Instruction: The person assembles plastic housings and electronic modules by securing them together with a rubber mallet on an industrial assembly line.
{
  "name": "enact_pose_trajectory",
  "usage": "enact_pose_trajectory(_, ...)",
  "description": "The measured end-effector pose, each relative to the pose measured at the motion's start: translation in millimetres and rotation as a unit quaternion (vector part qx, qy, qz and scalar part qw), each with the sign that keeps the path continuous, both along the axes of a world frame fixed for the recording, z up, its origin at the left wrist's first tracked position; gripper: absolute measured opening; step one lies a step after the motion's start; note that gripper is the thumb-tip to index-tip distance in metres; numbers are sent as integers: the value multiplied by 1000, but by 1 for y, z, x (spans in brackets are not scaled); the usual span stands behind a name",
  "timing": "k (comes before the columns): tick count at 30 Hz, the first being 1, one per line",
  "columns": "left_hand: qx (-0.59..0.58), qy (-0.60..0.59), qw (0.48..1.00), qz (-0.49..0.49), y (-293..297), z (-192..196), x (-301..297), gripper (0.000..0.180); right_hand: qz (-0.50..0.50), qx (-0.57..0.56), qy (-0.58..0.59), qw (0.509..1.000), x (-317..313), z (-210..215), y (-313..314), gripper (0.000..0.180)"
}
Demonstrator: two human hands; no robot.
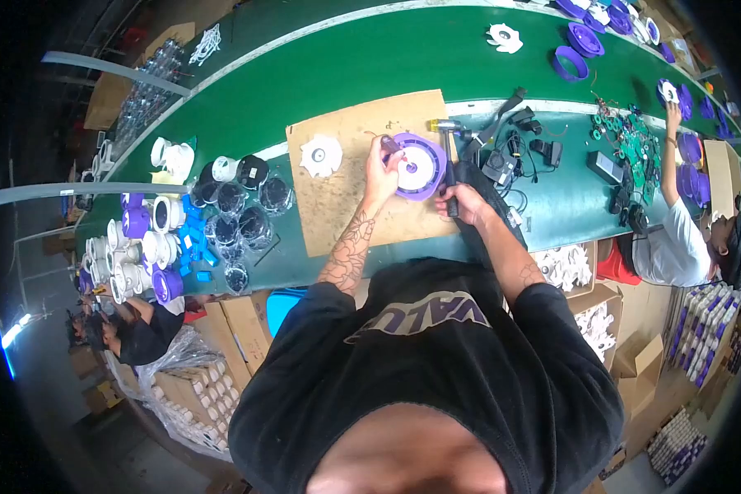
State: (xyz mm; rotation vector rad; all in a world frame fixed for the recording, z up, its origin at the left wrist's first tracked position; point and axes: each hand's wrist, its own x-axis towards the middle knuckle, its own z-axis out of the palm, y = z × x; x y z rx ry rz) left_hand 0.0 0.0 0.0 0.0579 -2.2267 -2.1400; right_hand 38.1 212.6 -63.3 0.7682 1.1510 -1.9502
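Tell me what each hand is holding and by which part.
The right hand grips a metal-headed hammer low on its dark handle. The left hand pinches a small part, too small to identify, over the round purple-and-white plastic housing.

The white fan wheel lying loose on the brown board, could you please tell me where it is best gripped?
Probably by its outer rim, from above. The white fan wheel lies flat on the brown board, blades spread outward, with bare board around it, left of the left hand, so fingers can likely pinch opposite edges.

One hammer, two white impellers
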Motion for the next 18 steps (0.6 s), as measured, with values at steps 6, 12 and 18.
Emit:
enact_pose_trajectory(6,-3,30,999,13,15,-15,9,29,-10,-13,4,1000,-6,44,36,17)
enact_pose_trajectory(12,-74,45,996,-19,20,-11,20,29,119,320,172,924,28,109,49,44)
enact_pose_trajectory(18,-113,64,991,-15,10,-27,19,25,151,555,362,733,58,267,31,35)
